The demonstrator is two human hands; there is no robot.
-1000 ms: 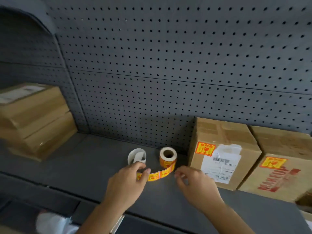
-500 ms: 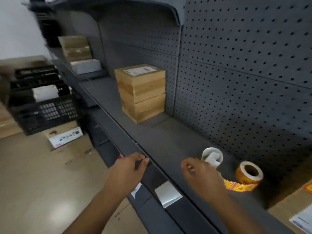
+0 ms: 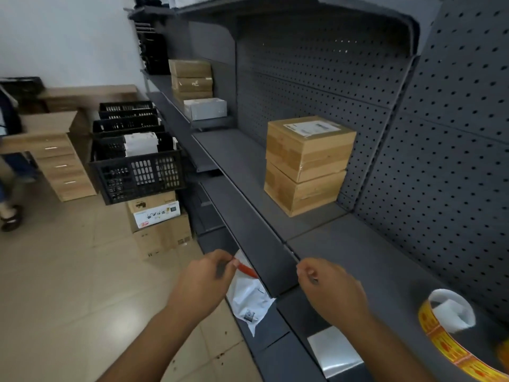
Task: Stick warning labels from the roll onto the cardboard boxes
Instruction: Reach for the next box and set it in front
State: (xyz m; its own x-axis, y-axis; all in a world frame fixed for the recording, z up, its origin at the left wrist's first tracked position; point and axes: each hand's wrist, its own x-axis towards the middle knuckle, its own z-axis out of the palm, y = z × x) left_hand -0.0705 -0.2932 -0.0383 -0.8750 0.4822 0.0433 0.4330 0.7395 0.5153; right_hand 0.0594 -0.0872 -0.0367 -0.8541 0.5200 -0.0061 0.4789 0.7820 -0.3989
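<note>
My left hand (image 3: 202, 281) is in front of the shelf edge, thumb and fingers pinched on a red-orange warning label (image 3: 246, 269) that sticks out to the right. My right hand (image 3: 329, 288) hovers over the dark shelf (image 3: 358, 252) with its fingertips closed, and I see nothing in it. The yellow-and-red label strip (image 3: 440, 344) lies at the lower right beside a curl of white backing paper (image 3: 451, 310). Two stacked cardboard boxes (image 3: 308, 164) stand further along the shelf against the pegboard, the top one with a white shipping slip. They are well beyond both hands.
A white plastic mailer (image 3: 248, 299) lies on the lower shelf under my left hand. Black crates (image 3: 137, 172), floor cartons (image 3: 157, 216) and a wooden drawer unit (image 3: 60, 164) stand on the left. More boxes (image 3: 191, 78) sit on the far shelf. A person's foot (image 3: 9, 216) is at the left edge.
My view has swung left along the shelf. Both hands left the label roll and drew back to the shelf edge, the left one carrying a label. The labelled boxes on the right left the frame.
</note>
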